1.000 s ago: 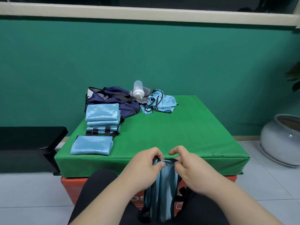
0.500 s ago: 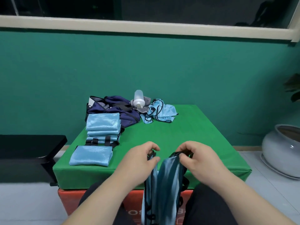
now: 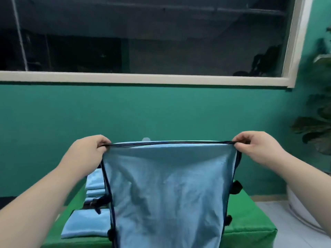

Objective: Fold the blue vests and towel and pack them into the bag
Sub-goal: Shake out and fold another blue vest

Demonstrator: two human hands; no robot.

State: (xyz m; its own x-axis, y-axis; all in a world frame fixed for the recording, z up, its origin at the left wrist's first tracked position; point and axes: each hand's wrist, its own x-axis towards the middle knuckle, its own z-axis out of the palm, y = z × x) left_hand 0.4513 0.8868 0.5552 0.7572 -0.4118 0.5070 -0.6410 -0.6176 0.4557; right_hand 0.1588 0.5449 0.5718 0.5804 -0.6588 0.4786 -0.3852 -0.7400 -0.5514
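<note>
Both hands are raised over the green tabletop (image 3: 250,221). The left hand (image 3: 87,151) and right hand (image 3: 258,147) each pinch one end of the black-trimmed top edge of a blue vest (image 3: 166,194) and hold it taut between them. The vest hangs spread open in the air above the near edge. Along the left edge sits a stack of folded blue vests (image 3: 95,187), with a folded blue piece (image 3: 87,224) lying flat at the near left corner. A white pot (image 3: 300,212) and a plant (image 3: 318,126) stand off to the right.
</note>
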